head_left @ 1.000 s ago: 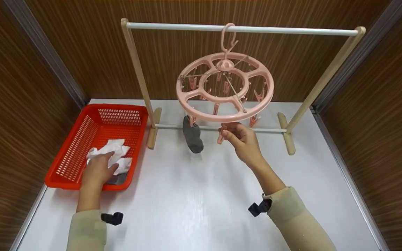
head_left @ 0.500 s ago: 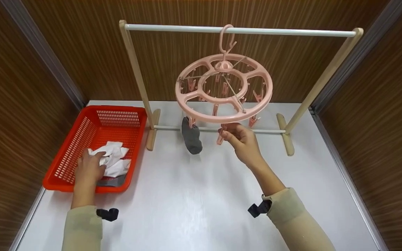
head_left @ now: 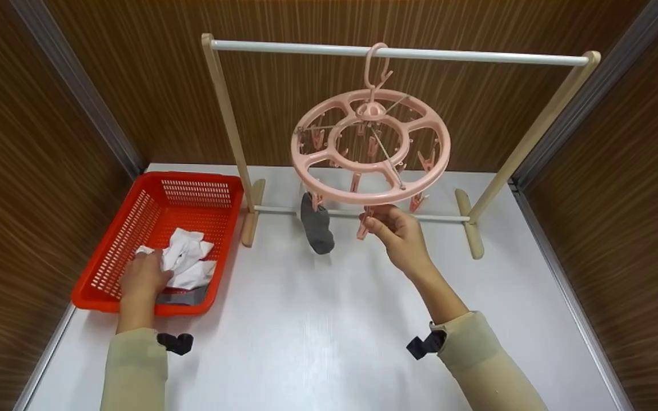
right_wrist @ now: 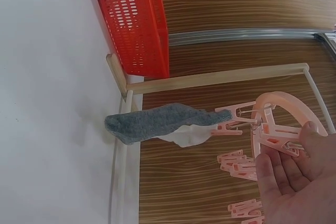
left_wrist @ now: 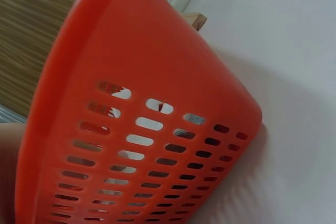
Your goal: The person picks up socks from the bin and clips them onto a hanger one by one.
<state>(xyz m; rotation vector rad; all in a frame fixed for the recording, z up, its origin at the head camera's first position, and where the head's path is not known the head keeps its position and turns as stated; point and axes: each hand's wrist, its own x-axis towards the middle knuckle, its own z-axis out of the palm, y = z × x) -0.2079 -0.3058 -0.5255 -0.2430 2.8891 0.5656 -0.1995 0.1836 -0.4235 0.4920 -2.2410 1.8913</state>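
Observation:
A red basket [head_left: 97,302] stands at the left, holding crumpled white cloth [head_left: 183,254] and a grey piece [head_left: 183,297]. My left hand [head_left: 143,277] is down inside it at the cloth's left side, fingertips hidden; the left wrist view shows mostly the basket's wall [left_wrist: 157,51]. At the front of a round pink hanger [head_left: 329,194], my right hand [head_left: 403,240] pinches a pink clip [head_left: 365,224] between thumb and fingers, seen closer in the right wrist view as the clip [right_wrist: 281,135]. A grey sock [head_left: 317,225] hangs left of it, with something white [right_wrist: 189,136] behind.
The hanger hooks over the white bar [head_left: 477,56] of a rack with wooden side posts [head_left: 534,134]. Several other pink clips [head_left: 427,161] dangle from the ring. Brown wood-patterned panels [head_left: 32,188] enclose the white tabletop [head_left: 306,342].
My left hand has moved left and slightly toward me in the basket, uncovering more of the white cloth and grey piece. My right hand has kept its pinch on the clip.

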